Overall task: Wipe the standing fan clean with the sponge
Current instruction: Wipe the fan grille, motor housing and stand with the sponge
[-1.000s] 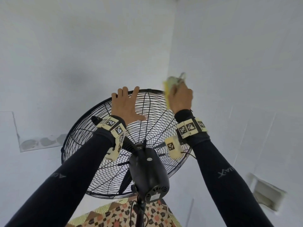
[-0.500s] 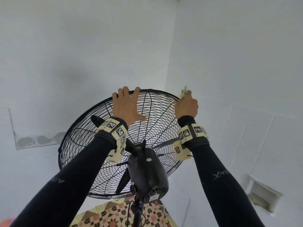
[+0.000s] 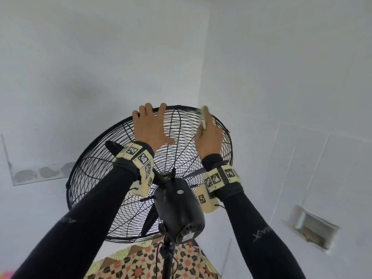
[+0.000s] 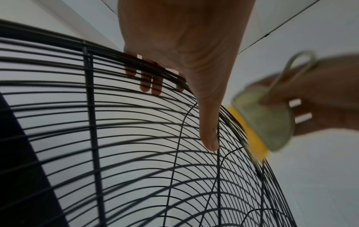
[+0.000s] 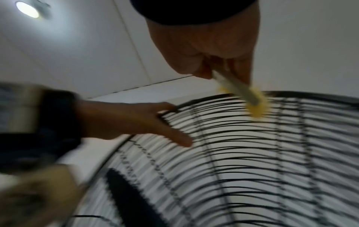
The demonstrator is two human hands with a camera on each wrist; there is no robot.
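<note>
Round black wire fan grille (image 3: 124, 200), left hand (image 3: 150, 127) splayed flat, fingers (image 4: 144, 83) hooked over the top rim, right hand (image 3: 209, 140) pinching a thin yellow-green sponge (image 3: 203, 117) against the upper right rim

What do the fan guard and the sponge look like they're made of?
Fan guard: thin black wires, probably painted or coated metal, with a slight sheen.
Sponge: yellow foam with a grey-green scouring face, matte and soft-looking. Blur hides its texture.
</note>
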